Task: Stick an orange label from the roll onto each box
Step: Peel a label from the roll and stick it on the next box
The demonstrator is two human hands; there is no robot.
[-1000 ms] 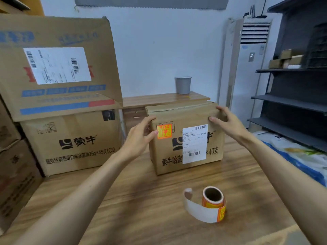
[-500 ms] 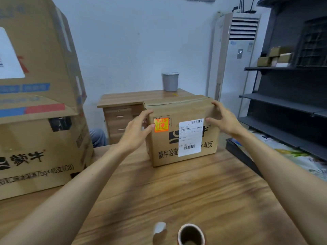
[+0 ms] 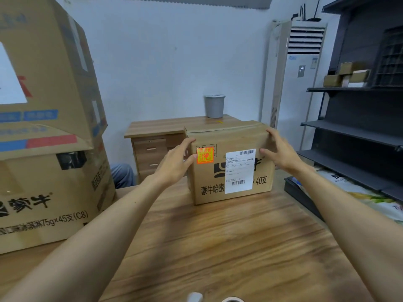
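Holding the small box (image 3: 229, 171) from both sides

Both hands hold the small box, one on each top corner. The left hand (image 3: 174, 163) has its thumb on the front and its fingers round the left side. The right hand (image 3: 281, 153) has its thumb on the front too, and its fingers go over the right top edge. So the box sits right between the two hands, and its long side runs from one hand to the other. It looks to stand on the table (image 3: 218, 247), out at the far end of both arms.

An orange label (image 3: 205, 155) is already stuck on the front of this box. It is just beside the left thumb. I think this box is done.

The roll (image 3: 232, 299) is not near the hands. It lies back toward the body, between the two arms, and only its top edge peeks in at the bottom. A hand must let go and pull back to reach it.

Two big boxes (image 3: 54, 192) are stacked off to the left of the left hand, well apart from it. I cannot see an orange label on them from here. The left hand is the nearer one to them, so the next label likely goes that way.
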